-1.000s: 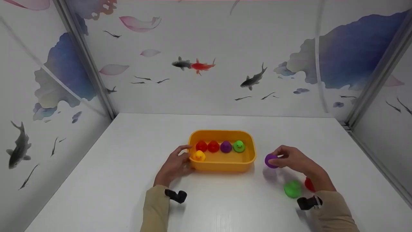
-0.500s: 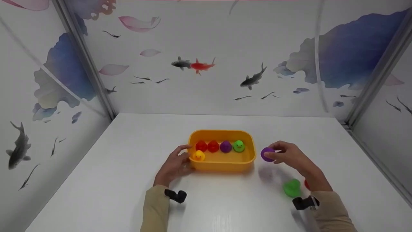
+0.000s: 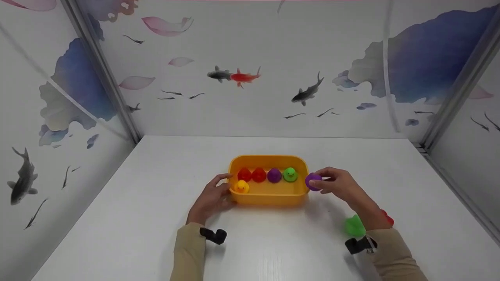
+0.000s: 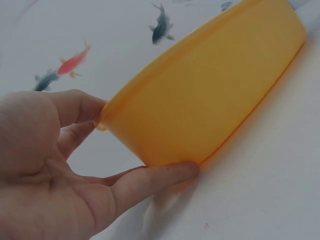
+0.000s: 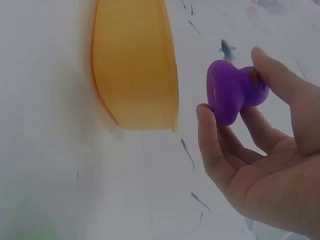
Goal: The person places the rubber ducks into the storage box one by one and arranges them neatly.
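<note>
My right hand (image 3: 339, 185) pinches a purple rubber duck (image 5: 227, 92) between thumb and fingertips. In the head view the duck overlaps the right rim of a yellow plastic bin (image 3: 269, 200). My left hand (image 4: 65, 165) holds the bin's left end, fingertips at the rim and thumb along the lower front wall. Inside the bin, two red ducks (image 3: 259, 175), a purple duck (image 3: 274, 175) and a green duck (image 3: 290, 174) stand in a row at the back. A yellow duck (image 3: 242, 186) sits at the front left of them.
A green duck (image 3: 354, 226) lies on the white table (image 3: 187, 156) near the right wrist. Behind that wrist shows part of a red toy (image 3: 387, 217). Printed walls (image 3: 254, 113) enclose the table's back and sides.
My right hand has carried the purple duck left and away from me, from beside the bin to its right rim. The left hand stays at the bin's left end.
</note>
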The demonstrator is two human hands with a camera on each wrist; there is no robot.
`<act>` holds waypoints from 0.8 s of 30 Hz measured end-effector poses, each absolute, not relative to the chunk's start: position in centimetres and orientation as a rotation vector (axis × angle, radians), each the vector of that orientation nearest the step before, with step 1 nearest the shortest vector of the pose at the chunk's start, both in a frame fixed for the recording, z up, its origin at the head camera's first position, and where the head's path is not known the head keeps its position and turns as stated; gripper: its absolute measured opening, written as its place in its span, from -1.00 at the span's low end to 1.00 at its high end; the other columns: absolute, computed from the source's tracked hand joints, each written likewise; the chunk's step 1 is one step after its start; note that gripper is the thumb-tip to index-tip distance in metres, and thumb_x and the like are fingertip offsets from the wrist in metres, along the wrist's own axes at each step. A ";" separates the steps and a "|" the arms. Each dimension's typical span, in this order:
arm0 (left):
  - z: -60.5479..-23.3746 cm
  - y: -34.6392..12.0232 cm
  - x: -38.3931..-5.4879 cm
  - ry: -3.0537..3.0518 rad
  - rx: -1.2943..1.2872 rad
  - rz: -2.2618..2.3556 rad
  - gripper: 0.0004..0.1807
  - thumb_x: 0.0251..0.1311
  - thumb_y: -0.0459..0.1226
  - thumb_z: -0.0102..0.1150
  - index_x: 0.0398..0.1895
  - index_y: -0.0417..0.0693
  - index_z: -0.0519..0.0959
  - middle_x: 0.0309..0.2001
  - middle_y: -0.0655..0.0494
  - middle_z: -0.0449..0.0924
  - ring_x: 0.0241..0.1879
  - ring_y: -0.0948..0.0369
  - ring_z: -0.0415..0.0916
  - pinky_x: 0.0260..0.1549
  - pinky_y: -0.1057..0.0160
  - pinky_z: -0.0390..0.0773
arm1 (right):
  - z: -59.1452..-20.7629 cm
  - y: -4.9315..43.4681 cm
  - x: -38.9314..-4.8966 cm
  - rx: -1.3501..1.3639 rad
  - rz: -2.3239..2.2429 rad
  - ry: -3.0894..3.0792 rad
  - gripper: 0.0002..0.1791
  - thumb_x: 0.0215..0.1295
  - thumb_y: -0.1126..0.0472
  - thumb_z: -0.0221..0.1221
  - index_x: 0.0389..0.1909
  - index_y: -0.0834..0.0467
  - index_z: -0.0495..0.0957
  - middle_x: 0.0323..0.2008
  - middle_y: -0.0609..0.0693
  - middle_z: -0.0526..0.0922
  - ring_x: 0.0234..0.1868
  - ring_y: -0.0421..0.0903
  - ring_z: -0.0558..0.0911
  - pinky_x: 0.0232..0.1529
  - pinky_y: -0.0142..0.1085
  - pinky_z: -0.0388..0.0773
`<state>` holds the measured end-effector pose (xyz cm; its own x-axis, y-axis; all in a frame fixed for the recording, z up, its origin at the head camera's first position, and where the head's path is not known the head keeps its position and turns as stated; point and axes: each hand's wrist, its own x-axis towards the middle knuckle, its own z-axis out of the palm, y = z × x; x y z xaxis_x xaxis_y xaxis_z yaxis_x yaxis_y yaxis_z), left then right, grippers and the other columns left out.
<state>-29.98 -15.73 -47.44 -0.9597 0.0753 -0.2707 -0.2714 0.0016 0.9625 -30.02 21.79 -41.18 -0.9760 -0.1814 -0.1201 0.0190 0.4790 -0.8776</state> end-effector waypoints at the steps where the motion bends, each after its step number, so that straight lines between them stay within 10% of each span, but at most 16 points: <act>1: -47.4 -15.7 -30.0 2.035 -0.204 2.049 -0.57 0.44 -0.15 0.05 0.35 0.20 0.41 0.42 -0.11 0.37 0.24 0.01 0.47 0.12 0.06 0.65 | -41.1 21.5 -30.1 -0.134 -1.509 2.522 -0.37 0.19 -0.14 0.37 0.15 0.17 0.53 0.10 0.15 0.61 -0.03 -0.06 0.63 0.07 -0.27 0.68; 24: -47.4 -15.8 -30.0 2.059 -0.156 2.040 -0.59 0.44 -0.13 0.05 0.32 0.22 0.43 0.40 -0.10 0.38 0.21 0.02 0.49 0.08 0.08 0.68 | -41.4 16.1 -31.3 -0.183 -1.679 2.276 -0.38 0.12 0.03 0.44 0.12 0.28 0.52 0.12 0.21 0.57 -0.04 -0.02 0.74 0.05 -0.28 0.69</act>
